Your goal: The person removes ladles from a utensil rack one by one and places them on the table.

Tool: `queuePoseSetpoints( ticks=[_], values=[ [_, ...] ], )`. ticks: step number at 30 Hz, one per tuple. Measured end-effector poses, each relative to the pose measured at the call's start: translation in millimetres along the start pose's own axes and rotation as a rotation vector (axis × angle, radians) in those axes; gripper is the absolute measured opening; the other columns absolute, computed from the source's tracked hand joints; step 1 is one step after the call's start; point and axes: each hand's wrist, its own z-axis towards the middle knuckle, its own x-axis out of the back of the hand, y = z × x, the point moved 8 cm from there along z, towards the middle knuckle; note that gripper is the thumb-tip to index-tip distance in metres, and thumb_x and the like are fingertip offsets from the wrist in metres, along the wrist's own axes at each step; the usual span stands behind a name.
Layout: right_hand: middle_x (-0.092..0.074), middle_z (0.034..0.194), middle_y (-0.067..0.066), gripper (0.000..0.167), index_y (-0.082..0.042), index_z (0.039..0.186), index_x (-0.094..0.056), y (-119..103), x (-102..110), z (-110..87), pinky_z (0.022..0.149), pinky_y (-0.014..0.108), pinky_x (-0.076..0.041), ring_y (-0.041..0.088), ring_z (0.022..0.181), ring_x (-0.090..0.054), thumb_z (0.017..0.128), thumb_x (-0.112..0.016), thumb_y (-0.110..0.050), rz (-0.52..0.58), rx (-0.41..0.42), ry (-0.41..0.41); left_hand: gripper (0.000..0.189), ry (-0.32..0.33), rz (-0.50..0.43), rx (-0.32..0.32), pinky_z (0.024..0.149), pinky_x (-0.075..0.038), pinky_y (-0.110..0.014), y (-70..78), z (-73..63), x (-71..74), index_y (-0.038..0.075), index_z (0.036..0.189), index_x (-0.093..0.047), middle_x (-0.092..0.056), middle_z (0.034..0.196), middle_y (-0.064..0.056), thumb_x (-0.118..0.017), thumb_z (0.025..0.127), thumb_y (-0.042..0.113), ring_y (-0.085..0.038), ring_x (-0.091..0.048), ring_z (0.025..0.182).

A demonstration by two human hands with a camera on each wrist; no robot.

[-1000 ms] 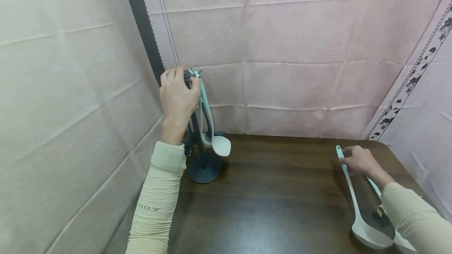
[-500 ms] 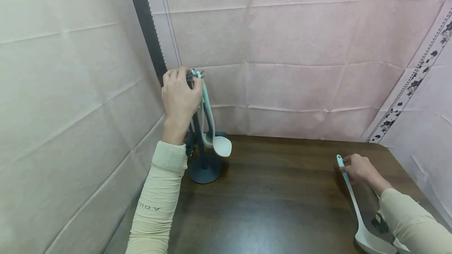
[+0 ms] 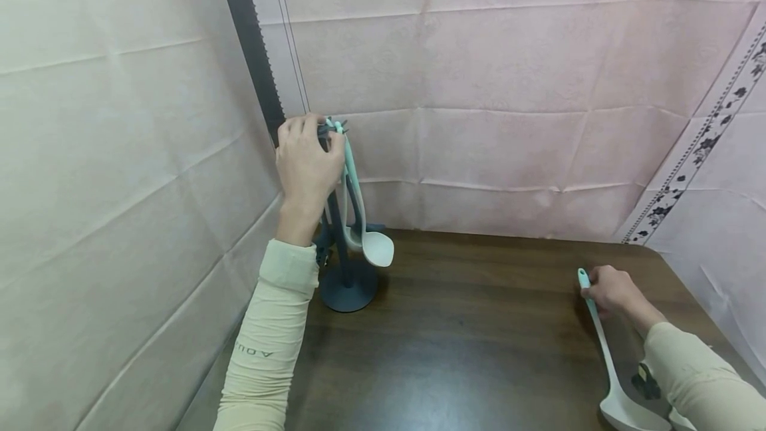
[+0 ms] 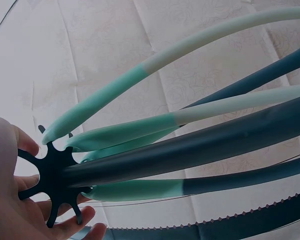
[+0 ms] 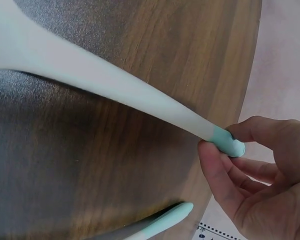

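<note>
My left hand (image 3: 308, 158) grips the top of a dark utensil stand (image 3: 348, 288) at the left of the table. In the left wrist view, fingers and thumb curl about its star-shaped hook top (image 4: 55, 172). Several mint-handled utensils hang from the hooks, one with a white spoon-like head (image 3: 378, 249). Far to the right, my right hand (image 3: 613, 291) pinches the mint handle end of a white ladle (image 3: 628, 412) between thumb and fingers. The handle slants above the table; whether the bowl touches the wood I cannot tell.
Beside the ladle lies a second mint-handled utensil (image 5: 167, 220), mostly hidden by my right sleeve (image 3: 688, 364) in the head view. The brown wooden table (image 3: 467, 324) is bordered by hanging pale cloth (image 3: 497, 85) at the back and both sides.
My right hand and the ladle have shifted nearer to me, then slightly right. My left hand keeps its hold on the stand, and the head view has turned a little.
</note>
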Motion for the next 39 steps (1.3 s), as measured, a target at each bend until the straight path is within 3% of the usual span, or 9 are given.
queuePoseSetpoints(
  ticks=[10, 15, 22, 30, 39],
  values=[
    [-0.061, 0.078, 0.015, 0.016, 0.011, 0.1, -0.068, 3.7, -4.2, -1.2, 0.054, 0.037, -0.062, 0.021, 0.063, -0.064, 0.093, -0.065, -0.003, 0.001, 0.003, -0.024, 0.045, 0.005, 0.006, 0.001, 0.113, -0.041, -0.056, 0.0, 1.1, -1.1, 0.012, 0.134, -0.068, -0.063, 0.143, -0.011, -0.049, 0.102, 0.037, -0.032, -0.042, 0.145],
    [-0.059, 0.075, 0.011, 0.01, 0.003, 0.09, -0.07, 3.3, -7.0, -2.3, 0.053, 0.035, -0.061, 0.02, 0.061, -0.062, 0.095, -0.064, -0.004, -0.042, 0.007, -0.04, 0.045, 0.002, 0.011, 0.001, 0.113, -0.041, -0.056, -0.1, 1.3, -0.9, 0.012, 0.135, -0.067, -0.063, 0.144, -0.011, -0.049, 0.102, 0.037, -0.032, -0.041, 0.146],
    [-0.053, 0.067, 0.004, 0.02, -0.006, 0.075, -0.064, 5.3, -7.9, -3.8, 0.052, 0.034, -0.06, 0.018, 0.057, -0.058, 0.094, -0.063, -0.004, -0.065, 0.012, -0.035, 0.044, 0.017, 0.003, -0.016, 0.113, -0.042, -0.055, 2.8, 3.0, 1.0, 0.011, 0.134, -0.067, -0.063, 0.143, -0.012, -0.05, 0.101, 0.035, -0.032, -0.042, 0.145],
    [-0.058, 0.073, 0.008, 0.011, 0.004, 0.091, -0.072, 7.7, -8.6, -2.6, 0.053, 0.034, -0.06, 0.019, 0.06, -0.059, 0.093, -0.065, -0.004, -0.067, -0.002, -0.035, 0.043, 0.013, 0.004, -0.005, 0.113, -0.042, -0.055, 1.4, 2.5, -0.1, 0.011, 0.133, -0.068, -0.064, 0.142, -0.011, -0.051, 0.101, 0.035, -0.032, -0.043, 0.145],
    [-0.05, 0.063, 0.001, 0.02, -0.007, 0.07, -0.062, 4.2, -10.1, -5.1, 0.05, 0.033, -0.058, 0.017, 0.054, -0.057, 0.09, -0.063, -0.004, -0.081, 0.011, -0.029, 0.043, 0.011, 0.004, -0.009, 0.111, -0.043, -0.056, -0.4, 2.3, 0.5, 0.011, 0.133, -0.067, -0.064, 0.141, -0.011, -0.051, 0.101, 0.034, -0.032, -0.043, 0.144]
  ],
)
